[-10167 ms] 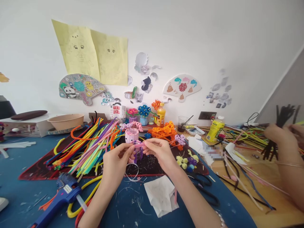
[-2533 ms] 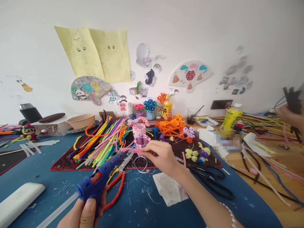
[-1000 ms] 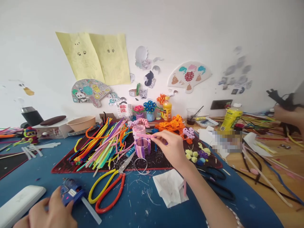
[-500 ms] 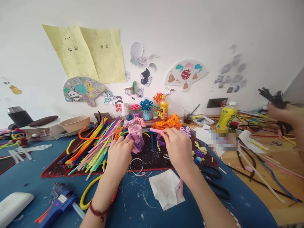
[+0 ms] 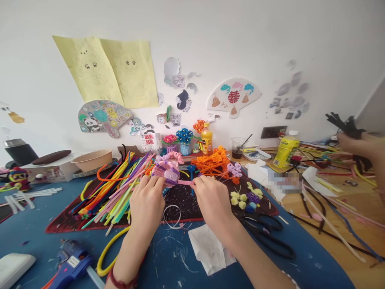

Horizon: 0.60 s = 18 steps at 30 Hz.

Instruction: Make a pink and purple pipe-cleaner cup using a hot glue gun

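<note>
My left hand [image 5: 147, 200] is closed on a small purple and pink pipe-cleaner basket [image 5: 167, 173], held tilted above the dark mat [image 5: 183, 200]. My right hand [image 5: 210, 198] pinches a pink pipe cleaner [image 5: 185, 182] that runs to the basket's side. A second pink basket stands just behind. A heap of coloured pipe cleaners [image 5: 117, 180] lies left of my hands. The blue glue gun [image 5: 72, 263] lies on the blue table at the lower left.
Scissors with yellow and red handles [image 5: 110, 253] lie under my left arm, black scissors [image 5: 264, 233] to the right. A folded tissue [image 5: 209, 249] lies in front. Orange pipe-cleaner shapes [image 5: 212, 162], bottles and small flower pots stand behind. Another person's hand [image 5: 357, 146] holds black pipe cleaners at far right.
My left hand put the glue gun down on the table, then came up to the basket. Both hands now hold the basket and the pink pipe cleaner, lifted and tilted.
</note>
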{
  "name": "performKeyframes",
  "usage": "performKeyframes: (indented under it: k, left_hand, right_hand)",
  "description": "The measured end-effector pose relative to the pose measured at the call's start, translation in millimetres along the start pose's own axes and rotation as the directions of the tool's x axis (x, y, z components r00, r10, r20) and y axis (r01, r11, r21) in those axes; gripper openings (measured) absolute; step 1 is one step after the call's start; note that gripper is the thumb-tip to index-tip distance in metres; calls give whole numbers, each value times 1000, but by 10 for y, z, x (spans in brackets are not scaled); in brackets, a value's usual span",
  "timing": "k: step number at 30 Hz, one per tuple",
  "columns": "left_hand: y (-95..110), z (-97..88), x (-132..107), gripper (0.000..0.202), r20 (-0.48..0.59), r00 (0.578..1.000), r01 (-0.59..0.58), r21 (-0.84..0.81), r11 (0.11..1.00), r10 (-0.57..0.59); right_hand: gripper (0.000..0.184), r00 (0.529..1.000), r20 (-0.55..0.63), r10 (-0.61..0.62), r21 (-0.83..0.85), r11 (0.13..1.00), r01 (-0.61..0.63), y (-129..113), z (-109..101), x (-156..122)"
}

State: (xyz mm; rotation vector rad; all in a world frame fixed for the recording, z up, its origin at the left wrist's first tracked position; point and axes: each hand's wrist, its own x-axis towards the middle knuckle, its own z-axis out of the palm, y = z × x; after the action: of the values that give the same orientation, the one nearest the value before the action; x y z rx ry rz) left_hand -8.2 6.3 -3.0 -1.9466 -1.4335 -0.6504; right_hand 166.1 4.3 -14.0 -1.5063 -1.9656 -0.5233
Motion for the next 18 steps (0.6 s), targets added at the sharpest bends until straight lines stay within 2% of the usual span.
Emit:
performKeyframes:
  k: [9, 18]
  left_hand:
    - [67, 5, -14, 23, 0, 999, -51, 20, 998, 51]
    - [199, -56, -19, 23, 14, 989, -148, 41, 988, 148]
  right_hand:
    - [14, 999, -23, -37, 55, 998, 38, -14, -12, -9]
    - [13, 992, -103, -68, 110, 991, 80, -29, 4, -20]
